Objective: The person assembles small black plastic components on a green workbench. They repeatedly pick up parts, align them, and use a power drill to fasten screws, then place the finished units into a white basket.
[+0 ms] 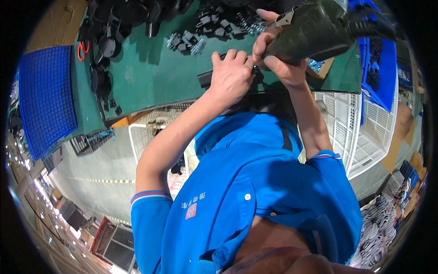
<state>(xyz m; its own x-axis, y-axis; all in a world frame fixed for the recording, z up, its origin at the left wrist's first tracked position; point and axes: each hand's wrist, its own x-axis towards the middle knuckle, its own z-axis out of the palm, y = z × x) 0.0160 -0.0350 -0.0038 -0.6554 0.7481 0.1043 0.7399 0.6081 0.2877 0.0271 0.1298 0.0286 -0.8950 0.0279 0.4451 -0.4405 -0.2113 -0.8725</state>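
Observation:
My left hand (230, 75) is closed on a small black plastic part (205, 78) and presses it against the green table mat (150, 77). My right hand (279, 61) grips a dark green hand-held power tool (315, 32) with a black cable at its top. The tool's tip points down at the part, right beside my left fingers. The two hands touch at the fingertips. The spot where the tip meets the part is hidden by my fingers. My blue shirt (255, 182) fills the lower part of the view.
Piles of black parts (114, 23) lie at the far left of the mat, with smaller black pieces and silver metal bits (205, 27) nearby. Red-handled scissors (82, 50) lie by a blue grid tray (45, 96). White crates (351, 128) stand below, a blue bin (385, 68) at right.

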